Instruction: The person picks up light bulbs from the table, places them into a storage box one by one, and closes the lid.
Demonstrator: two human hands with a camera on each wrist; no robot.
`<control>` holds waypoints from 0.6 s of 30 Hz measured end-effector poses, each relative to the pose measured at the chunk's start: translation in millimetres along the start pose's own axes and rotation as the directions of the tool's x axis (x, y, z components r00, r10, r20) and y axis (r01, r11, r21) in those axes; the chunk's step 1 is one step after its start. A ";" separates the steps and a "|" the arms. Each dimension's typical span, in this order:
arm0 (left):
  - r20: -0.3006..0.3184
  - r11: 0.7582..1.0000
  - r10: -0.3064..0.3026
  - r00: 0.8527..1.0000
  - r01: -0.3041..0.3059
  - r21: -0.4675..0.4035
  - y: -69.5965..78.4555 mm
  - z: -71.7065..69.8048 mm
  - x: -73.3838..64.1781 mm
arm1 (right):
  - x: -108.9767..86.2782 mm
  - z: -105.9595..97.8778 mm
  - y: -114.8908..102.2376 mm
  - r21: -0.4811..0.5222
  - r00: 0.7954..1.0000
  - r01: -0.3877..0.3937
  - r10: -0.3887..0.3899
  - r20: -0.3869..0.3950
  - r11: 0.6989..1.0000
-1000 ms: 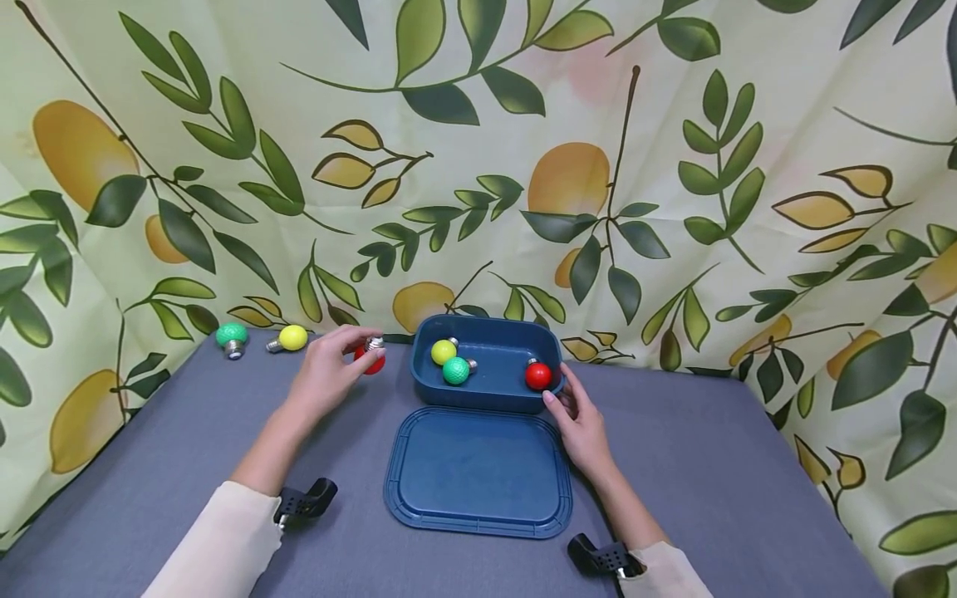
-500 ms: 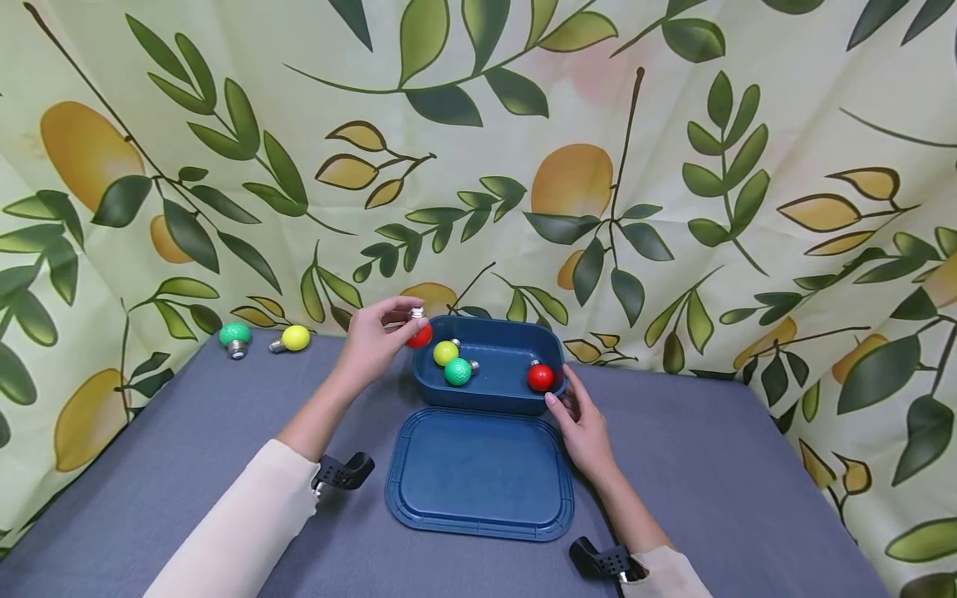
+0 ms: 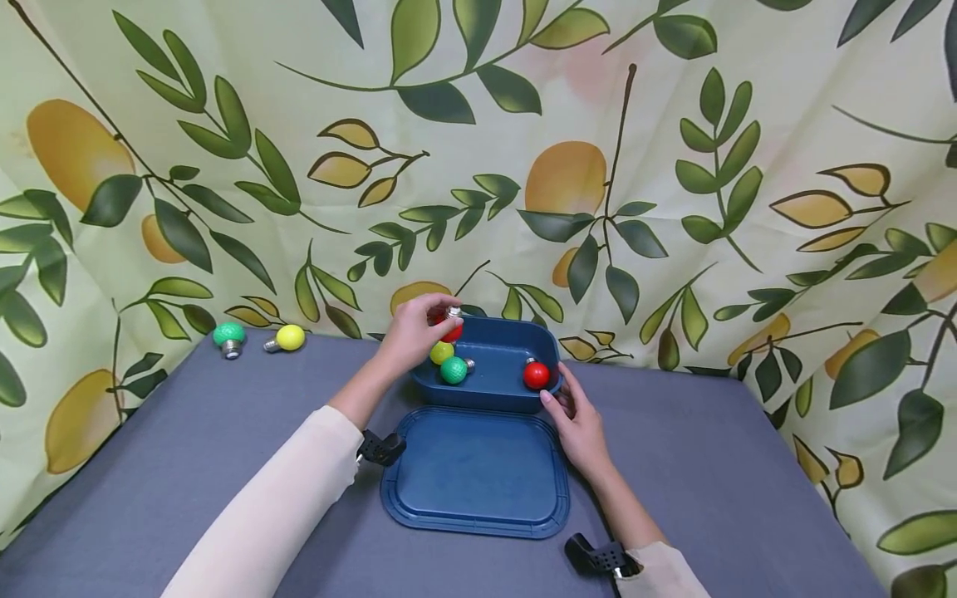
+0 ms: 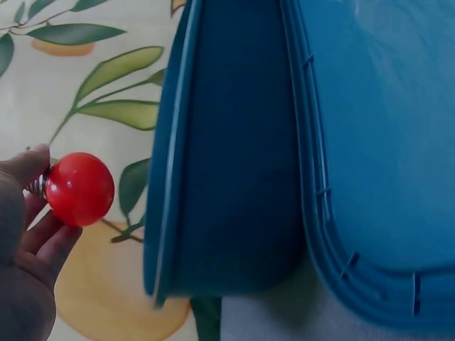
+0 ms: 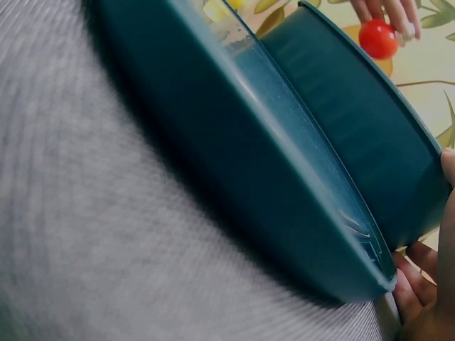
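Over the left end of the blue plastic box (image 3: 486, 398), my left hand (image 3: 411, 336) pinches a red light bulb (image 4: 81, 189) by its metal screw base, which points up in the head view. Inside the box lie a yellow bulb (image 3: 441, 353), partly covered by the hand, a green bulb (image 3: 453, 370) close to it, and another red bulb (image 3: 536, 374) at the right end. My right hand (image 3: 583, 430) holds the box's right front corner, thumb at the front and fingers along the side.
The box's blue lid (image 3: 475, 473) lies flat on the grey tablecloth (image 3: 695, 482) just in front of it. At the far left of the table are a green bulb (image 3: 228, 336) and a yellow bulb (image 3: 288, 337). A leaf-patterned cloth (image 3: 478, 166) hangs behind.
My left hand has carried the red bulb rightward, from beside the box to above its left end. The right hand stays at the box's corner.
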State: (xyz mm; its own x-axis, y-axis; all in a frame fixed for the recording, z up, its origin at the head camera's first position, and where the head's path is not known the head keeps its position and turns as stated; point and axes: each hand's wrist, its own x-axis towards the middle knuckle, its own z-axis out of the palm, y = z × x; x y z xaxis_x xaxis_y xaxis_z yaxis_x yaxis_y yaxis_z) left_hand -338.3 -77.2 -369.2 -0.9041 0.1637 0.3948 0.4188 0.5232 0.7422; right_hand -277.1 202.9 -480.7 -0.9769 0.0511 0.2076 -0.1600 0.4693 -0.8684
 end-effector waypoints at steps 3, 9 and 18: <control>0.024 1.000 -0.005 1.000 0.005 -0.003 -1.8 8.5 4.7 | -0.4 -1.0 -0.2 0.004 1.000 -0.004 0.004 0.002 1.000; 0.043 0.999 -0.026 0.999 0.027 -0.017 -6.1 22.5 13.9 | -1.7 -0.9 0.8 0.013 1.000 -0.003 0.003 -0.013 1.000; 0.070 0.995 -0.089 0.994 0.086 0.049 -13.2 38.6 24.5 | -0.5 -0.8 0.4 0.030 1.000 0.018 -0.018 -0.005 0.999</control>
State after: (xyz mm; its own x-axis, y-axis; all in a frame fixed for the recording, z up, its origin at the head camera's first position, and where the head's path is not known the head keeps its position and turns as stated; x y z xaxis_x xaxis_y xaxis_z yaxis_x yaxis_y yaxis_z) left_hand -369.2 -47.8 -390.2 -0.9415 0.1749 0.2879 0.3350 0.5759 0.7457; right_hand -276.6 203.7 -480.8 -0.9732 0.0471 0.2253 -0.1818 0.4432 -0.8778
